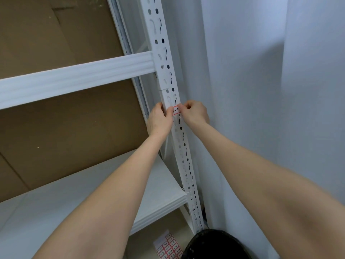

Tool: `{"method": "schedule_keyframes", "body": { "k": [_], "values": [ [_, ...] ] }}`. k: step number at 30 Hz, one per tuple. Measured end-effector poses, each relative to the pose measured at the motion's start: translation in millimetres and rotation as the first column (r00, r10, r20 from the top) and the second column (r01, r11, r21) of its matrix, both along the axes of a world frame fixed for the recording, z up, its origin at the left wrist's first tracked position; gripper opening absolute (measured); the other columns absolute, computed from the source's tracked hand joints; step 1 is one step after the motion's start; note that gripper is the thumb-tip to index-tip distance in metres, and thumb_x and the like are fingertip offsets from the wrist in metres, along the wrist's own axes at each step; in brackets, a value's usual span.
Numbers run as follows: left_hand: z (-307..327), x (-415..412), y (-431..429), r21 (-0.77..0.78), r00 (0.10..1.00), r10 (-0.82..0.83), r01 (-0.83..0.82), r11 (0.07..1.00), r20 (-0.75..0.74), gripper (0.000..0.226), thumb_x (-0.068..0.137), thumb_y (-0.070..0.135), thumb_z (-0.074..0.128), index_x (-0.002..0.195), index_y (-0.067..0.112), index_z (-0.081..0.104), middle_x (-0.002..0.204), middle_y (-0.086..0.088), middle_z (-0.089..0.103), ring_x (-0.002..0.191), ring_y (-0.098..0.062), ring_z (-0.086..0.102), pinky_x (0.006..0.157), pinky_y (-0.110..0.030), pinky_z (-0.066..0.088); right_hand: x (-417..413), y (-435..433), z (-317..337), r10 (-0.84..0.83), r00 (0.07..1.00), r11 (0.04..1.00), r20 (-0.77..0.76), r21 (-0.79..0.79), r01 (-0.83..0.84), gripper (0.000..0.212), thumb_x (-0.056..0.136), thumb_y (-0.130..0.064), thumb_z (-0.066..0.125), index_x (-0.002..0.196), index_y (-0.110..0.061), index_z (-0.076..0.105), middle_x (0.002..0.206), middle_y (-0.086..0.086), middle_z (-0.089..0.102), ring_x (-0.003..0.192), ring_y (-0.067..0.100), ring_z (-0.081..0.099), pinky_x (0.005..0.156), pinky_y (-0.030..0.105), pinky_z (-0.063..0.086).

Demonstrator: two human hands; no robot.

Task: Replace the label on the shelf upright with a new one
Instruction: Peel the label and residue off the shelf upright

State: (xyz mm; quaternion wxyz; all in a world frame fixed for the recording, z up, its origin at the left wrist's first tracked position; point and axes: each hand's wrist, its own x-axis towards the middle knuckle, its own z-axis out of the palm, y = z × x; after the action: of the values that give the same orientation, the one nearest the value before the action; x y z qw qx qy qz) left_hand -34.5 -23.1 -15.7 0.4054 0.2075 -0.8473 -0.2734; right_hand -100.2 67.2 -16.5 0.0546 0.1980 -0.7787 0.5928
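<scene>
A white perforated shelf upright (169, 77) runs from top centre down to the floor. A small white label with a red border and black handwriting (177, 110) sits on its front face at mid height. My left hand (160, 119) pinches the label's left end, its fingers curled round the upright's left edge. On the other side, my right hand (195, 113) pinches the label's right end with curled fingers. Most of the label is covered by my fingertips.
White shelf beam (74, 79) and lower shelf board (93, 199) extend left, brown cardboard (56, 128) behind. Pale curtain (261, 90) hangs right of the upright. On the floor lie a sheet of red-bordered labels (169, 246) and a black bin (214, 243).
</scene>
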Motion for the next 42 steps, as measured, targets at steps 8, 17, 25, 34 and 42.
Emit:
{"method": "schedule_keyframes", "body": {
  "k": [8,17,25,34,42],
  "values": [
    [-8.8,4.0,-5.8,0.080,0.989,-0.140,0.144,0.986,-0.055,0.029,0.094,0.028,0.053,0.118,0.014,0.058,0.116,-0.006,0.063,0.101,-0.021,0.060,0.088,-0.040,0.050,-1.1,2.1,-9.9,0.116,0.992,0.980,0.055,-0.169,-0.105,0.009,0.086,-0.030,0.064,0.080,-0.023,0.065,0.088,-0.003,0.068,0.091,0.019,0.063,0.089,0.038,0.052],
    [-8.9,-0.3,-5.3,0.050,0.997,-0.078,0.078,0.996,0.000,0.028,0.093,0.029,0.053,0.117,0.015,0.058,0.117,-0.005,0.062,0.100,-0.022,0.060,0.087,-0.043,0.051,4.0,2.5,-6.3,0.052,0.996,0.994,0.078,-0.097,-0.044,0.008,0.087,-0.031,0.062,0.084,-0.024,0.063,0.091,-0.004,0.066,0.090,0.020,0.062,0.080,0.031,0.048],
    [-9.7,-0.9,-1.1,0.017,0.998,-0.049,0.049,0.999,0.026,0.031,0.090,0.027,0.057,0.119,0.015,0.056,0.116,-0.005,0.058,0.100,-0.022,0.060,0.084,-0.039,0.050,5.8,0.8,-10.7,0.047,0.998,0.996,0.031,-0.077,-0.044,0.011,0.080,-0.029,0.070,0.087,-0.026,0.062,0.092,-0.007,0.069,0.090,0.016,0.065,0.084,0.036,0.053],
    [-7.1,0.9,-1.1,0.048,0.998,-0.061,0.060,0.997,0.015,0.031,0.090,0.035,0.055,0.114,0.016,0.058,0.115,-0.003,0.061,0.100,-0.023,0.060,0.084,-0.043,0.051,4.4,7.8,-9.6,0.136,0.990,0.981,0.025,-0.143,-0.132,0.017,0.078,-0.034,0.071,0.072,-0.028,0.057,0.083,-0.008,0.065,0.092,0.017,0.064,0.089,0.038,0.052],
    [-8.1,-1.5,-1.7,0.005,0.999,-0.010,0.010,1.000,0.036,0.033,0.090,0.041,0.053,0.111,0.016,0.058,0.112,-0.003,0.063,0.097,-0.025,0.061,0.081,-0.042,0.051,4.3,4.7,-3.7,0.040,0.999,0.999,-0.004,0.030,-0.040,0.019,0.085,-0.041,0.061,0.079,-0.024,0.056,0.085,-0.005,0.063,0.080,0.018,0.058,0.069,0.028,0.042]
  ]
}}
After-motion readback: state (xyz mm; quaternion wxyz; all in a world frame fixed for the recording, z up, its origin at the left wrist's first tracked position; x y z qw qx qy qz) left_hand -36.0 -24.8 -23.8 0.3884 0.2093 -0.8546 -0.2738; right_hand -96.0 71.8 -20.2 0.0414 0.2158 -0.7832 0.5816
